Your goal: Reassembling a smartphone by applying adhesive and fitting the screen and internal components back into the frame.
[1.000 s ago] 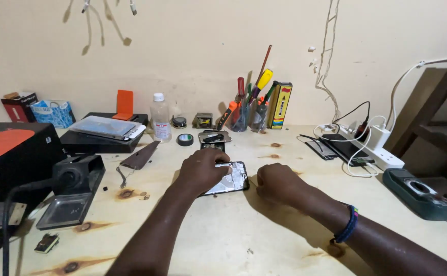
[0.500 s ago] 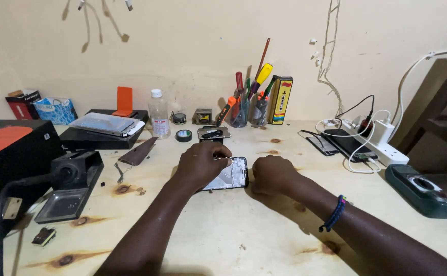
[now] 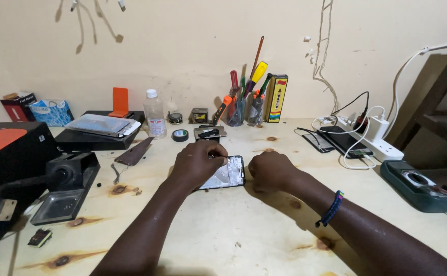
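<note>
Both hands at an opened smartphone (image 3: 228, 174) on the workbench (image 3: 244, 240).
Left hand (image 3: 198, 163) pinches something small over its innards; right hand (image 3: 269, 171) rests fisted beside it.

Warm, even indoor light; soft shadows fall toward the viewer beneath the right hand (image 3: 270, 171) and forearm. Sharp centre, slight stretching at the edges, no glare.

Hidden and cut off at the desk

The left hand (image 3: 199, 162) covers the near-left part of the opened phone (image 3: 229, 173); whatever its fingertips pinch is too small to tell. The right hand (image 3: 270, 170) is curled, its grip hidden. The black box (image 3: 9, 153) and green meter (image 3: 417, 185) run past the edges.
</note>
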